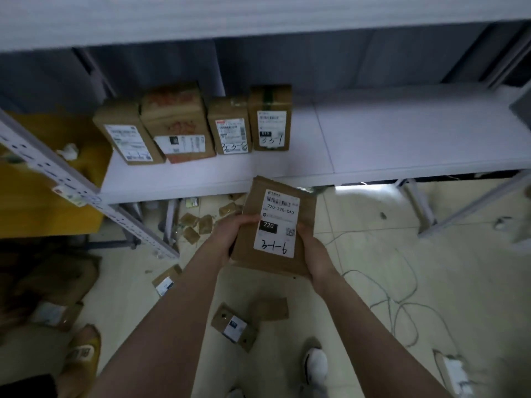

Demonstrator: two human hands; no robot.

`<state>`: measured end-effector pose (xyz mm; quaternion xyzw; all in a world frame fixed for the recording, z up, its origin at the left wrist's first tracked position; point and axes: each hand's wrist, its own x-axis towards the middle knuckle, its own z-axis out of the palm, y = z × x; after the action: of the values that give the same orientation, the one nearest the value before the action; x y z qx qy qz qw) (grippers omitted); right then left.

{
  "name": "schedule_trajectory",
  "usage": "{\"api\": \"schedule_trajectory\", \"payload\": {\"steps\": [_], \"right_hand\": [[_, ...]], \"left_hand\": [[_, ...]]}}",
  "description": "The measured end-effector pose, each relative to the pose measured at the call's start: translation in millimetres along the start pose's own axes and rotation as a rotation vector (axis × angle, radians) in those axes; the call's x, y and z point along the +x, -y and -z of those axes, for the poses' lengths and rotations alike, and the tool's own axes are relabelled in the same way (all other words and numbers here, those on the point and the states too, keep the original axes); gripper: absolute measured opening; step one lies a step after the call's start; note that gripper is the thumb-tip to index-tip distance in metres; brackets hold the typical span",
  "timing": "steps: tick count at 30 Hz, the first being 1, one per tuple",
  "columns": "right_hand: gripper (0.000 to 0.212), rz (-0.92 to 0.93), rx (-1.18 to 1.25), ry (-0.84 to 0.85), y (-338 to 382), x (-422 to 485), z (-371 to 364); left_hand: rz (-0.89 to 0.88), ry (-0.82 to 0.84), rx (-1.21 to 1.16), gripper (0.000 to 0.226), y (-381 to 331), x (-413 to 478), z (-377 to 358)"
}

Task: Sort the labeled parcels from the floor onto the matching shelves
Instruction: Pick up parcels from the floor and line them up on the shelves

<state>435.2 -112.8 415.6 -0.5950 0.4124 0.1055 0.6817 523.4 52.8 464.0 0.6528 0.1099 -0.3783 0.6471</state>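
The parcel [275,222] is held in the air, label up, above the floor and in front of the lower shelf [402,139], with its far end near the shelf's front edge. Hazard 1, wrong shelf: the handwritten code on the label [274,248] reads roughly 3-1-9, but the last digit is ambiguous, and the codes on the four boxes [195,124] standing on this shelf appear to begin differently; verify before placing. Hazard 2, drop: both hands grip only the near half, so the far end is unsupported and may tip if one hand lets go. Hazard 3, footing: loose parcels [234,326] and a cable [402,300] lie on the floor close to the feet. Grip: the left hand [230,234] holds the left edge with its thumb over the top face; the right hand [313,251] holds the near right corner, fingers curled round the edge. The parcel lies between the two hands and extends forward beyond them, its long axis pointing toward the shelf. The shelf to the right of the boxes is bare.
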Motion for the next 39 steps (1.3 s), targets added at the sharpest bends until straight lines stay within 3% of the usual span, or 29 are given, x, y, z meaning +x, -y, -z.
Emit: {"api": "schedule_trajectory", "payload": {"steps": [2, 6, 10, 16, 18, 22, 24, 27, 30, 35, 39], "right_hand": [[0.115, 0.069, 0.007, -0.023, 24.6, -20.0, 4.4], [0.103, 0.250, -0.012, -0.075, 98.4, -76.4, 12.1], [0.109, 0.365, -0.049, -0.122, 161.3, -127.4, 21.4], [0.116, 0.583, -0.121, -0.153, 253.5, -214.4, 41.7], [0.107, 0.653, -0.178, -0.162, 280.4, -246.0, 49.4], [0.099, 0.782, -0.251, -0.191, 326.5, -296.8, 64.1], [0.095, 0.845, -0.247, -0.206, 345.6, -321.2, 70.1], [0.090, 0.899, -0.216, -0.219, 372.5, -356.8, 80.5], [0.086, 0.942, -0.233, -0.211, 401.0, -395.5, 91.1], [0.088, 1.050, -0.262, -0.214, 439.7, -447.7, 104.4], [0.083, 1.149, -0.262, -0.206, 463.7, -482.1, 109.2]], "left_hand": [[-0.045, 0.018, 0.040, 0.028, -33.3, -23.9, -4.6], [-0.175, 0.032, 0.094, 0.028, -103.1, -66.4, -12.4], [-0.294, 0.095, 0.121, 0.039, -167.0, -117.1, -22.8], [-0.468, 0.206, 0.104, 0.029, -252.0, -196.6, -44.7], [-0.535, 0.216, 0.105, 0.037, -274.3, -216.7, -48.1], [-0.629, 0.261, 0.157, 0.073, -318.8, -260.7, -59.1], [-0.671, 0.270, 0.163, 0.077, -341.5, -284.8, -67.5], [-0.735, 0.275, 0.166, 0.068, -372.8, -319.1, -81.2], [-0.794, 0.281, 0.172, 0.039, -399.2, -348.2, -92.0], [-0.856, 0.277, 0.154, 0.054, -436.0, -387.2, -100.3], [-0.899, 0.260, 0.161, 0.027, -461.2, -421.3, -113.2]]}}
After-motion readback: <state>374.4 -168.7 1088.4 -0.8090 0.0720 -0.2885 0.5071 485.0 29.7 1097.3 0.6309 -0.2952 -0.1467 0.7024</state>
